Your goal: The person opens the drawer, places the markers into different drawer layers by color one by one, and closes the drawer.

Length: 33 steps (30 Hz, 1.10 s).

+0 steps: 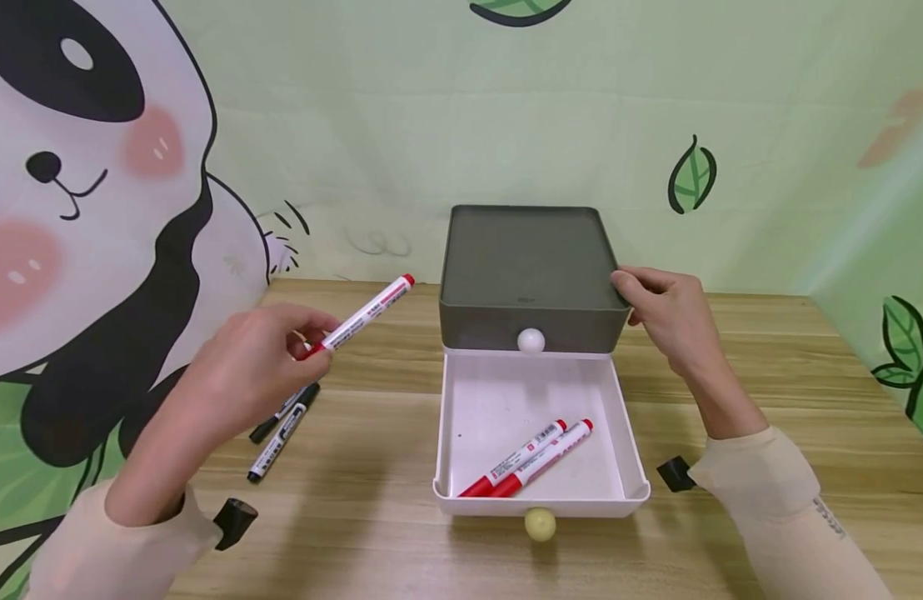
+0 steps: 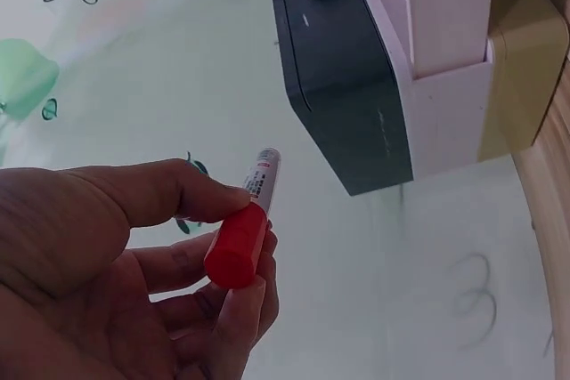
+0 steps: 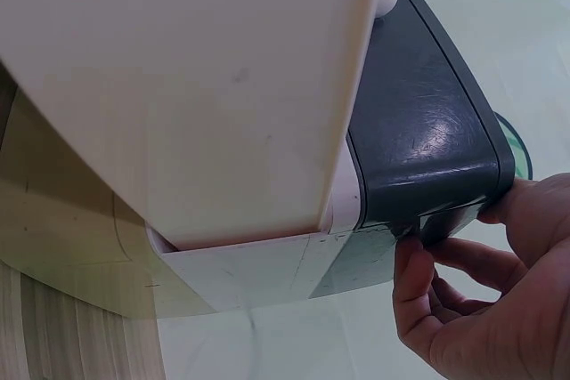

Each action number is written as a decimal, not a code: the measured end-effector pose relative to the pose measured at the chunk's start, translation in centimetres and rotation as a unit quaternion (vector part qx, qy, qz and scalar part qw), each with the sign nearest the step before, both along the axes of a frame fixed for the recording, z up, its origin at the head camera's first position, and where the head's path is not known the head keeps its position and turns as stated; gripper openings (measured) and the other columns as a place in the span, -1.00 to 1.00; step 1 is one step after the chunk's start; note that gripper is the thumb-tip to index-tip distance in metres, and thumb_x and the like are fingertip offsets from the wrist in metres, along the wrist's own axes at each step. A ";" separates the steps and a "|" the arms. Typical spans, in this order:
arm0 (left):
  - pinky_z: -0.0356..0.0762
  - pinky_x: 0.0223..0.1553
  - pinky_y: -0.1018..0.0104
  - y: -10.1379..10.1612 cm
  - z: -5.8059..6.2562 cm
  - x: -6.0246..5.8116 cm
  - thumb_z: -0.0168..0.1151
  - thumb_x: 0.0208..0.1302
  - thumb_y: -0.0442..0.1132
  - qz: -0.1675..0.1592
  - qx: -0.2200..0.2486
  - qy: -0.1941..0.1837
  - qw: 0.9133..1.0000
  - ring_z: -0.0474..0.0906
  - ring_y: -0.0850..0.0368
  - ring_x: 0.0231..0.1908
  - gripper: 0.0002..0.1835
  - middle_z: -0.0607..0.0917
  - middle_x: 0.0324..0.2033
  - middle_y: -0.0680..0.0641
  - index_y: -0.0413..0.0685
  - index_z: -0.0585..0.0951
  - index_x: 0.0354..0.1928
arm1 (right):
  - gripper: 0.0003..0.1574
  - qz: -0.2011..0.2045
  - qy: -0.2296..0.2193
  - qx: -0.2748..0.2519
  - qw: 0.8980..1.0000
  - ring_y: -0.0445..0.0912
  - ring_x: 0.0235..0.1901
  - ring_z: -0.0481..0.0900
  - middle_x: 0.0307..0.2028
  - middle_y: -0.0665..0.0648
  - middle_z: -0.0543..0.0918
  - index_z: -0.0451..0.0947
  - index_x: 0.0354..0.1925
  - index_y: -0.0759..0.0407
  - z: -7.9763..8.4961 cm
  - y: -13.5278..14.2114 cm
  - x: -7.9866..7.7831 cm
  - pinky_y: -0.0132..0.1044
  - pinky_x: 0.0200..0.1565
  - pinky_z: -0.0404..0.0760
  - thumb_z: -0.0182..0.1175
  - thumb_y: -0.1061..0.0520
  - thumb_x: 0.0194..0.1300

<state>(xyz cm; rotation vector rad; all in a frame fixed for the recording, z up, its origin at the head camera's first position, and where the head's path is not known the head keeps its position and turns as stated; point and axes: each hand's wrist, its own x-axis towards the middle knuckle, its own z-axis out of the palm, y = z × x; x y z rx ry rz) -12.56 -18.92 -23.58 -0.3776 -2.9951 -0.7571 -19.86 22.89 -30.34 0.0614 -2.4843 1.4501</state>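
Observation:
My left hand [image 1: 251, 367] pinches a red-capped whiteboard marker [image 1: 367, 315] by its capped end, above the table and left of the drawer box. In the left wrist view, thumb and fingers close around the red cap [image 2: 236, 246]. My right hand [image 1: 675, 317] grips the upper right edge of the small drawer box [image 1: 529, 258], whose top tier is dark grey with a white knob. Below that tier, a white drawer [image 1: 499, 387] is pulled out toward me. Two red markers, one nearer the front [image 1: 551, 458] and one behind [image 1: 521, 454], lie slanted inside it.
Two black markers, one in front [image 1: 284, 433] and one partly behind it [image 1: 266, 425], lie on the wooden table [image 1: 356, 533] below my left hand. A yellowish knob [image 1: 540, 525] sticks out under the drawer front. A printed cloth backdrop [image 1: 341, 150] stands behind the table.

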 end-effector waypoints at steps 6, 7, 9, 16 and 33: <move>0.45 -0.48 0.20 1.5 0.4 1.0 0.29 0.24 -0.37 -0.031 0.006 0.012 0.999 0.52 0.11 -0.43 -0.67 0.70 -0.38 0.02 -0.09 0.75 0.05 | -0.48 0.002 0.004 -0.004 1.000 -0.04 -0.38 0.57 -0.14 0.09 0.69 0.68 0.19 0.23 -0.1 0.0 0.0 -0.39 -0.32 0.57 0.19 -0.10 0.51; 0.44 -0.50 0.20 1.8 0.5 1.1 0.30 0.23 -0.38 -0.034 0.006 0.013 0.999 0.52 0.11 -0.44 -0.68 0.70 -0.38 0.03 -0.08 0.75 0.04 | -0.47 0.003 0.004 -0.004 1.000 -0.05 -0.38 0.57 -0.13 0.10 0.69 0.68 0.19 0.23 -0.1 0.0 0.0 -0.39 -0.32 0.56 0.19 -0.10 0.51; 0.43 -0.52 0.21 2.3 0.6 1.4 0.32 0.22 -0.38 -0.038 0.003 0.019 0.999 0.51 0.12 -0.45 -0.69 0.69 -0.39 0.04 -0.05 0.77 0.00 | -0.47 0.002 0.003 -0.003 1.000 -0.04 -0.38 0.57 -0.11 0.13 0.69 0.68 0.20 0.23 -0.1 0.0 0.0 -0.39 -0.31 0.56 0.18 -0.10 0.51; 0.44 -0.48 0.22 3.9 0.5 1.8 0.34 0.18 -0.41 -0.071 0.012 0.031 0.997 0.51 0.17 -0.46 -0.74 0.68 -0.43 0.09 -0.01 0.77 -0.10 | -0.46 0.002 0.000 -0.001 1.000 -0.05 -0.39 0.58 -0.09 0.16 0.69 0.67 0.20 0.23 0.0 0.0 0.0 -0.37 -0.31 0.54 0.18 -0.11 0.52; 0.48 -0.49 0.34 8.4 -1.4 2.3 0.35 0.21 -0.41 -0.123 -0.015 0.028 0.992 0.51 0.25 -0.46 -0.75 0.67 -0.40 0.11 -0.05 0.79 -0.08 | -0.48 0.002 0.005 -0.004 1.000 -0.13 -0.40 0.55 -0.10 0.13 0.69 0.68 0.19 0.25 -0.1 0.0 -0.1 -0.40 -0.32 0.57 0.18 -0.09 0.52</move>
